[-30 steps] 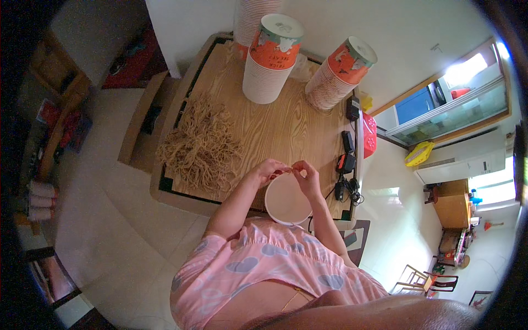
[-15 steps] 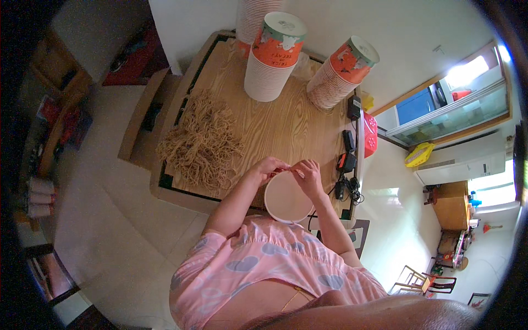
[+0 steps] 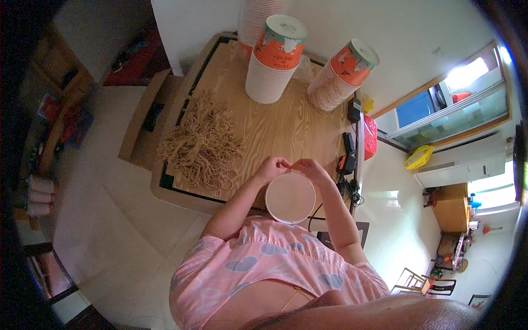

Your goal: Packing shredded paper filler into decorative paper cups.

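A white paper bucket point(image 3: 290, 199) is close to my body at the near edge of the table, its open mouth facing up. My left hand point(image 3: 274, 169) and my right hand point(image 3: 309, 169) meet at its far rim, fingertips pinched close together. What lies between the fingers is too small to make out, and the bucket's outer side is hidden. To the left of my left hand is a tangled heap of tan twine point(image 3: 201, 146).
Upside-down stacks of orange-and-white paper buckets point(image 3: 272, 77) point(image 3: 342, 77) stand at the table's far side, with another tall stack point(image 3: 256, 25) behind. Black power adapters point(image 3: 346, 163) and cables run along the right edge. A red plastic container point(image 3: 370, 136) is beyond that edge.
My right hand has lowered and turned, its fingers now closer to the left fingertips at the rim. The right elbow has swung outward. The bucket has barely moved.
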Motion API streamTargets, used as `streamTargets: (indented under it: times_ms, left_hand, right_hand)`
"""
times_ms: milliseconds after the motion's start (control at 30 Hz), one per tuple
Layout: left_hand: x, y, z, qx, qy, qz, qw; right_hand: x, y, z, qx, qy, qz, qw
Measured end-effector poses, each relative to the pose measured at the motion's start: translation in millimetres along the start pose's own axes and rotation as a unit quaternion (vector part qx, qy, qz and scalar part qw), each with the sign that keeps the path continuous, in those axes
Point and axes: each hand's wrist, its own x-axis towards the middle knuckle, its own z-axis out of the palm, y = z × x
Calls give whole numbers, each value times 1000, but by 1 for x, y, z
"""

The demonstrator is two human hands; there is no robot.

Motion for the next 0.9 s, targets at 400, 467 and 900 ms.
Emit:
streamTargets:
  times_ms: [400,467,900]
  left_hand:
    - [4,-14,7,-116,35,-26,992]
    - [2,-10,5,-143,29,-54,988]
    - [-6,-8,3,-145,30,-50,988]
  right_hand:
    - [-4,23,19,152,90,-88,980]
    - [-7,25,23,132,95,-106,981]
    - [-14,12,36,-54,191,-108,974]
